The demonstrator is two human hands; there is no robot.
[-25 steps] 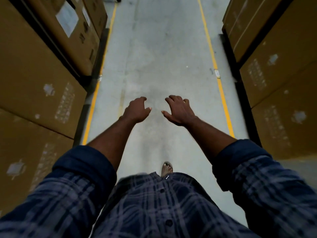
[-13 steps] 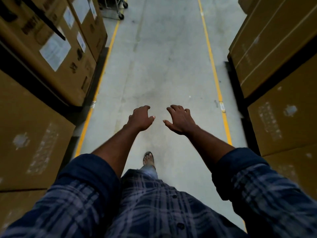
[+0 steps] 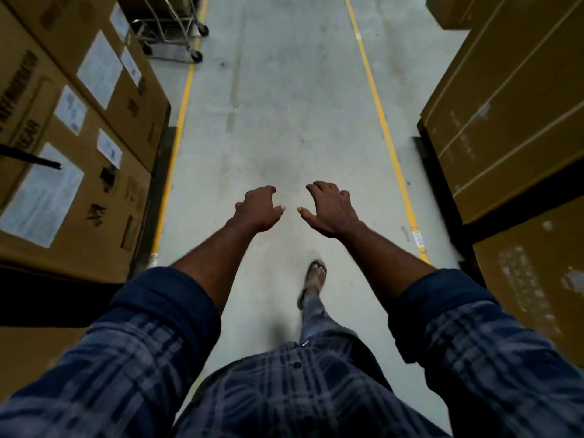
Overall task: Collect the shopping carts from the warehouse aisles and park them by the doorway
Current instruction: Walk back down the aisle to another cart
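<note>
Left brown cardboard boxes (image 3: 94, 153): six white paper labels (image 3: 41, 194), print too blurred to read; black lettering ending "EAR", the rest cut off. Right plain cardboard boxes (image 3: 505, 121): faint marks, illegible.

One silver wire shopping cart (image 3: 170, 30) stands at the far left edge of the grey concrete aisle floor (image 3: 284, 105), beside the left of two yellow floor lines (image 3: 384, 121); its top is cut off.

Your left hand (image 3: 256, 210) and right hand (image 3: 331, 210) reach forward, fingers loosely bent, holding nothing.

One sandalled foot (image 3: 314, 279) shows.
</note>
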